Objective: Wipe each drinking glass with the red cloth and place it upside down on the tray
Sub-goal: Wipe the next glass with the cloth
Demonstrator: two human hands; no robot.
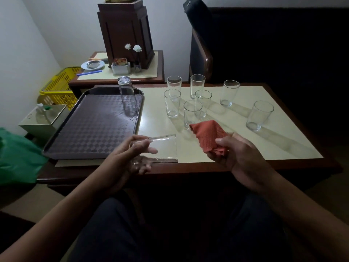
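Head view: the left hand (pixel 132 157) clamps a glass (pixel 160 148) lying sideways, mouth toward the right hand (pixel 238 154), which is closed on the red cloth (pixel 209 135) just beside it.

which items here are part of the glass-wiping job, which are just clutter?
Job:
- glass held sideways in left hand
- red cloth in right hand
- tray
- upside-down glass on the tray
- seven upright glasses on the table

Clutter:
- yellow basket
- wooden box
- plate
- white flowers
- green bag
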